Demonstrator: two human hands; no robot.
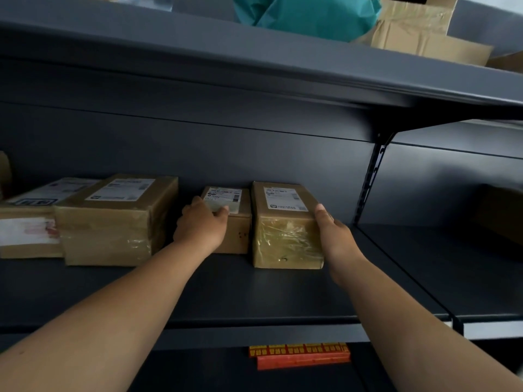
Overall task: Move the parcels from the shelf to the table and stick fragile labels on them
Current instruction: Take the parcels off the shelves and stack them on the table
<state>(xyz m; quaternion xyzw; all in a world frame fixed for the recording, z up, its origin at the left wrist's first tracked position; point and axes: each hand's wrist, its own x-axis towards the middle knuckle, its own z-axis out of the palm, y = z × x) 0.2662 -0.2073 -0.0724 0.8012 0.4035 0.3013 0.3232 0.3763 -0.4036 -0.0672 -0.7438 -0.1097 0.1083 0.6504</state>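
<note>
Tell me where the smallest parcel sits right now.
Head view: the smallest parcel stands midway along the shelf, gripped by the left hand, with a taller parcel close on its right and a bigger parcel on its left.

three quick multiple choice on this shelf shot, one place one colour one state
1. Where is the teal bag? A on the upper shelf; B on the floor; C beside the parcels.
2. The shelving is: A white; B dark grey; C red.
3. The left hand is: A hanging free; B holding a label; C gripping the small parcel.

Answers: 1 A, it lies on the top board. 2 B, every board is dark grey. 3 C, its fingers curl over that parcel while the right hand rests against the tall parcel.
</note>
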